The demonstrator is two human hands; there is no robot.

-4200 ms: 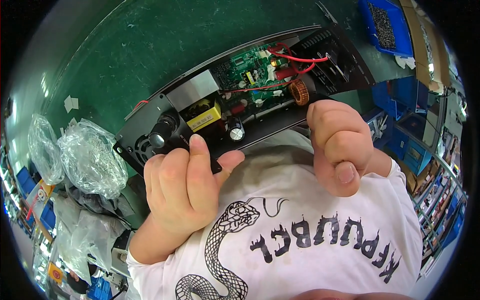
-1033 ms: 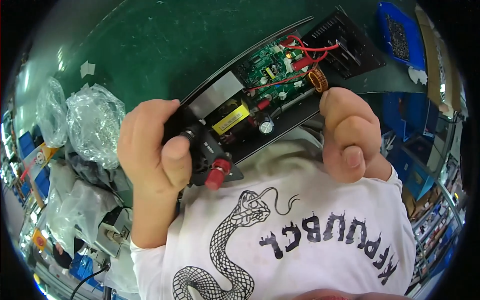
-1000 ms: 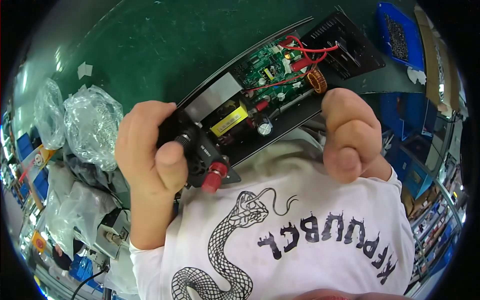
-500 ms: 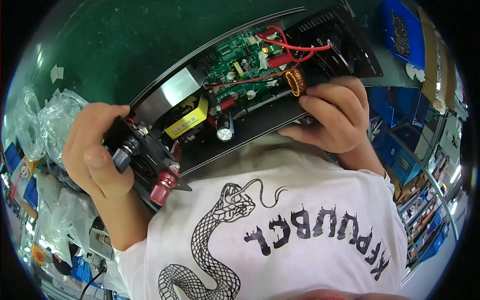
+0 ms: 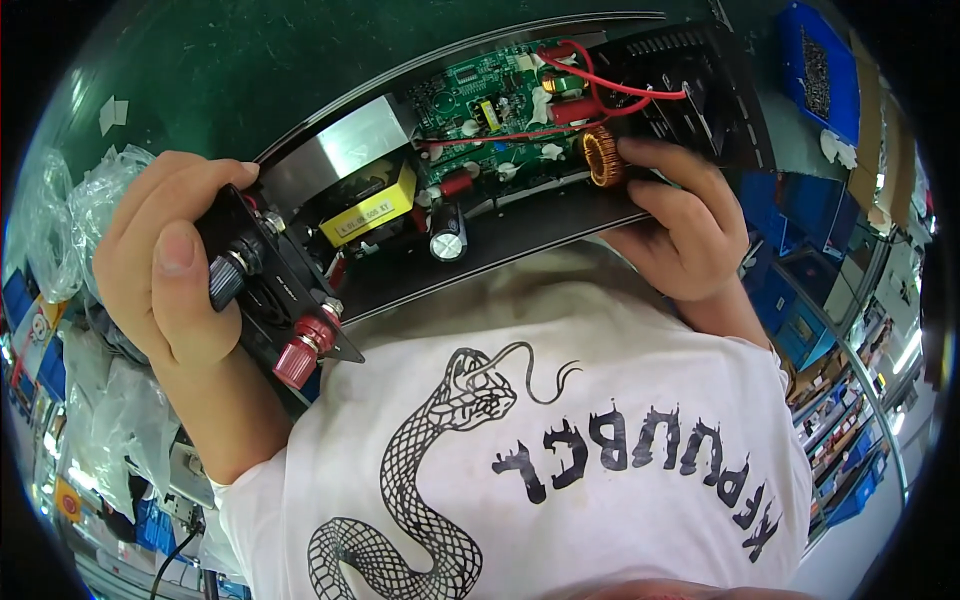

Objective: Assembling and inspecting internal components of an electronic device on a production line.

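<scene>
An open power inverter (image 5: 520, 232) in a long black metal case hangs tilted in front of my chest, its right end farther away. My left hand (image 5: 165, 265) is closed round its left end panel, thumb near the black terminal post (image 5: 232, 275); a red terminal post (image 5: 307, 345) sticks out nearer me. My right hand (image 5: 690, 220) grips the near wall of the case, index fingertip at the copper coil (image 5: 602, 157). Inside are a yellow transformer (image 5: 372, 212), a capacitor (image 5: 447, 235), a green circuit board (image 5: 480, 105) and red wires (image 5: 630, 88). The right thumb is partly hidden.
A green work surface (image 5: 240, 75) lies beneath the case. At the far right stands a blue bin (image 5: 815, 75) of small dark parts, beside cardboard (image 5: 875, 130). Clear plastic bags (image 5: 110, 205) are heaped at the left. Blue boxes (image 5: 800, 330) and shelving fill the right side.
The inverter's left end has shifted left and slightly toward the far side with my left hand. Its right end has moved a little right, and my right index finger has lifted slightly along the coil.
</scene>
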